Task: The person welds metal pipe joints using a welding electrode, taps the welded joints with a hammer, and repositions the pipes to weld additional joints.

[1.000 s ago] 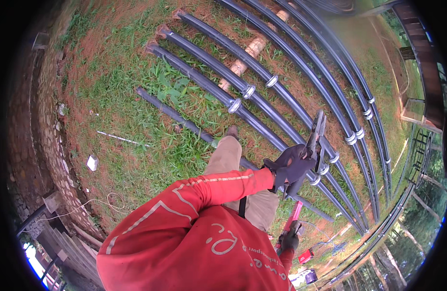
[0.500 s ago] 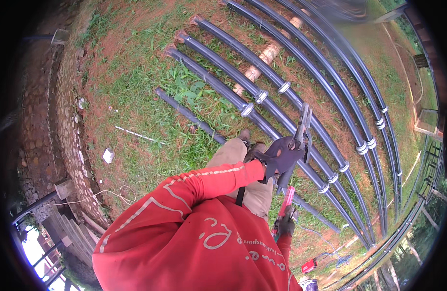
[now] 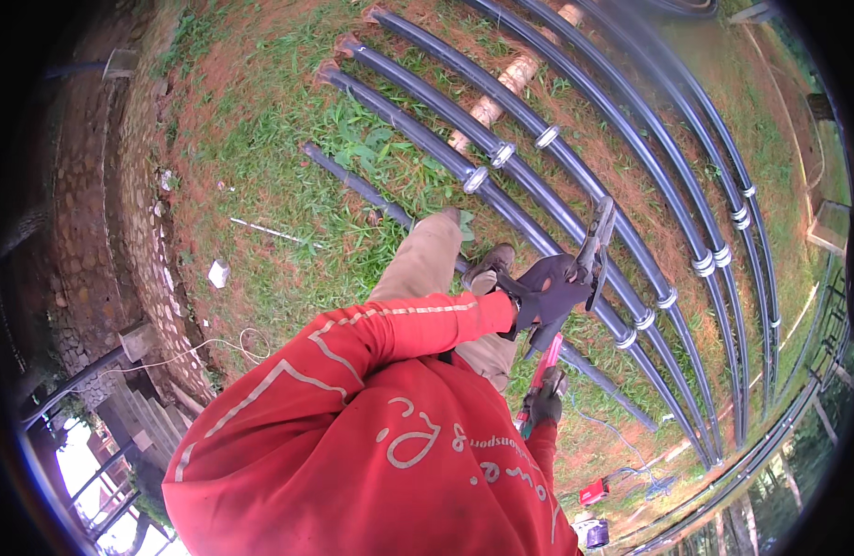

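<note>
Tufted grass (image 3: 270,185), smooth black pipes (image 3: 520,216), left hand (image 3: 549,287) gripping long dark tool (image 3: 597,243)

Vs. 1 s ago, R hand (image 3: 547,405) & red tool (image 3: 546,360) now closer to L hand (image 3: 555,289). Pipe couplings (image 3: 645,320) R of L hand look farther off. 2nd boot (image 3: 499,257) now showing, just past L hand's cuff.

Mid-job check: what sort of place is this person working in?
Probably an outdoor pipework site: long black pipes with pale ring couplings stretch over grassy ground, one dark tool is in the left hand, and stonework runs along the picture's left.
</note>
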Available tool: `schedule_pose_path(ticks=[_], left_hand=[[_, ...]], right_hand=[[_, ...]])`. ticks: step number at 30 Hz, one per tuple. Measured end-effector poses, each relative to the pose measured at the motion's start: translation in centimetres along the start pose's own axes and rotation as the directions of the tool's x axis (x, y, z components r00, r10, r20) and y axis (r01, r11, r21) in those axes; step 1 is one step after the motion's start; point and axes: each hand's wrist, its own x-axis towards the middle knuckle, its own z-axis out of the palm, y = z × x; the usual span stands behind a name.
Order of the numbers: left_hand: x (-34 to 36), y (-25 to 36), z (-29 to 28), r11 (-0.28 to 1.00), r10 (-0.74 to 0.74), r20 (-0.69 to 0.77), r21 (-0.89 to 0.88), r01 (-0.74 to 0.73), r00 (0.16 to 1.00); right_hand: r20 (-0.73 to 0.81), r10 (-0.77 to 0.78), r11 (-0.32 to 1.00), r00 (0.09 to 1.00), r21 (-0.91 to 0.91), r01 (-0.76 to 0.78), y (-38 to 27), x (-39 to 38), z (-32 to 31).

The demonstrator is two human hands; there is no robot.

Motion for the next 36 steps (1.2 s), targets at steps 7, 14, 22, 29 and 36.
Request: schedule_pose_path(ticks=[7, 14, 22, 29, 36], left_hand=[[-0.1, 1.1, -3.0, 0.970, -0.188, 0.159, 0.184, 0.158, 0.969], [0.4, 0.9, -7.8, 0.996, -0.091, 0.345, 0.055, 0.077, 0.934], [2.8, 1.2, -17.9, 0.988, 0.039, 0.252, -0.156, 0.001, 0.967], [7.9, 2.8, -24.5, 0.929, -0.183, 0.211, -0.282, 0.239, 0.960], [15.6, 5.5, -30.2, 0.998, 0.026, -0.077, 0.067, -0.021, 0.997]], right_hand=[[-0.150, 0.025, 1.000, 0.988, -0.012, -0.027, -4.1, -2.5, 1.4], [-0.049, 0.086, 0.996, 0.995, 0.041, -0.084, -6.4, -2.7, 4.0], [-0.148, 0.042, 0.991, 0.988, -0.119, -0.060, -19.5, -7.6, 5.2], [-0.053, 0.430, 0.874, 0.901, 0.275, -0.401, -19.2, -3.6, 9.2], [-0.164, 0.279, 0.946, 0.946, 0.215, -0.242, -23.4, 3.2, 8.6]])
